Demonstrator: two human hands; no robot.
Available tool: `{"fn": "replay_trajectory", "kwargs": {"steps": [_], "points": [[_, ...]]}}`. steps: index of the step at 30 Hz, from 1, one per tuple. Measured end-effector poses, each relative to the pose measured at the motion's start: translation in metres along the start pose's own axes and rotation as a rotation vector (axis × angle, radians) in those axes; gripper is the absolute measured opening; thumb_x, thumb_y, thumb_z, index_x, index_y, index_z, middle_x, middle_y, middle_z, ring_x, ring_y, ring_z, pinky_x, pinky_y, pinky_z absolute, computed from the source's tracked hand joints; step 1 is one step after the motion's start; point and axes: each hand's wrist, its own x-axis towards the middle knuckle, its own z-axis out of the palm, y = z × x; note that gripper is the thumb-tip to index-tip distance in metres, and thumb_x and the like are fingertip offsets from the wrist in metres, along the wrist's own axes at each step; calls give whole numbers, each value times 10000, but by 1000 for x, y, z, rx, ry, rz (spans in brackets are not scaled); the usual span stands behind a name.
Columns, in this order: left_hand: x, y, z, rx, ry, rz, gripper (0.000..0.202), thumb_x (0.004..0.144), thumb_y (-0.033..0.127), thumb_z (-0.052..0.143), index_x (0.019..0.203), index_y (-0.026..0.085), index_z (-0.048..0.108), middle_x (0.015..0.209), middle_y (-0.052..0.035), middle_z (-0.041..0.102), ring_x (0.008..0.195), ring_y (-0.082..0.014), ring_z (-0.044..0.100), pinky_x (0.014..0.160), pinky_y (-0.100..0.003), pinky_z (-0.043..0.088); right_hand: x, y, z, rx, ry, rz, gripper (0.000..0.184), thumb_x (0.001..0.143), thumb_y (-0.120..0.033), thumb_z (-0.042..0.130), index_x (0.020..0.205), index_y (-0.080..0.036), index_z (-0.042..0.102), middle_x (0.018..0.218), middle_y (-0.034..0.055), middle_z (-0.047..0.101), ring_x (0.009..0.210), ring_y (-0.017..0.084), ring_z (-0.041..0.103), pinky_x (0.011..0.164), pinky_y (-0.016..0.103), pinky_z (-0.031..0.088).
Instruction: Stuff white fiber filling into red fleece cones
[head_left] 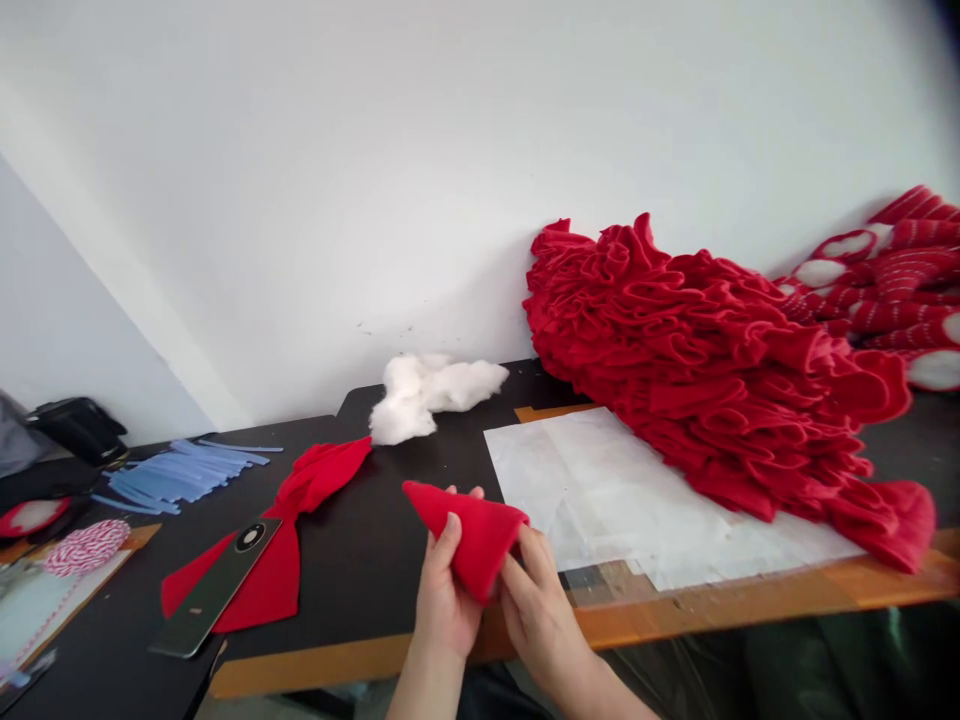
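Observation:
My left hand (446,590) and my right hand (536,610) both hold a red fleece piece (472,535) folded into a pointed cone shape. Its tip points left and its open end is toward my right hand. To the left on the black table (360,600), a flat red fleece piece (259,575) lies partly under a dark flat template (214,590) with a round hole near one end. Beyond my hands is a loose tuft of white stuffing (424,395). A large heap of ruffled red fabric (697,370) lies to the right.
Sheets of translucent white paper (600,490) lie under the heap's edge. Blue strips (180,475), a red-and-white twine ball (86,547) and a black bag (79,430) are at left. Striped red-and-white stockings (885,280) pile up at right against the white wall (300,180).

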Motion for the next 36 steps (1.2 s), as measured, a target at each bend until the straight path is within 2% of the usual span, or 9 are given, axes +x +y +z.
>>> {"fn": "replay_trajectory", "kwargs": {"steps": [3,9,15,20,25,27,30,33,36], "points": [[-3,-5,2,35,-6,-35,529,756,228,700,1235,211,476,1169,-136,649,983,-247,660,876,-363,524,3,1,-3,116,32,48,378,888,-164,441,1232,-253,570,1083,104,628,957,256,636,757,354,587],[-4,-8,3,39,7,17,461,750,192,702,1176,206,528,1133,-111,669,947,-228,671,812,-332,549,4,10,-6,97,88,86,308,885,-139,455,1120,-223,636,1064,113,622,963,234,632,800,349,570],[1,-11,-3,54,81,5,244,750,178,689,982,126,631,920,-111,713,782,-205,689,714,-301,563,0,-1,-8,176,107,221,280,878,-157,455,1087,-214,632,990,94,606,898,208,625,767,326,561],[-5,-20,-2,80,21,60,326,729,222,720,1042,176,641,1013,-91,699,952,-231,662,843,-318,527,-4,-10,-3,333,58,368,326,774,-93,494,1015,-231,665,1026,78,653,908,222,641,808,346,548],[-4,-23,-2,185,62,124,304,646,181,776,927,158,664,717,-26,692,647,-169,662,583,-244,520,3,-7,-4,681,141,672,136,834,-284,532,864,-202,635,612,-2,615,560,168,607,575,310,549],[-3,-23,-2,162,50,140,357,664,190,765,1000,173,644,795,-38,707,679,-174,668,580,-246,520,3,-8,-5,728,161,665,214,852,-376,541,941,-200,624,736,31,653,665,182,639,621,317,560],[-4,-27,-1,71,-41,89,437,720,232,730,1132,199,591,1020,-83,695,921,-218,666,792,-316,535,-1,-8,-7,632,144,555,294,840,-400,585,1071,-224,633,1136,100,607,1056,244,593,906,397,506],[-5,-27,1,3,-68,2,366,785,340,661,1112,189,596,1093,-112,671,1023,-246,634,873,-359,513,-2,-3,-11,580,176,565,303,817,-431,615,1039,-232,673,1207,101,558,1157,270,529,1004,440,434],[1,-17,3,59,71,31,197,815,285,628,986,187,624,1083,-99,676,973,-227,652,818,-340,534,-1,6,-17,803,120,649,328,799,-443,638,1041,-224,669,1164,92,599,1104,269,573,959,440,471]]}}
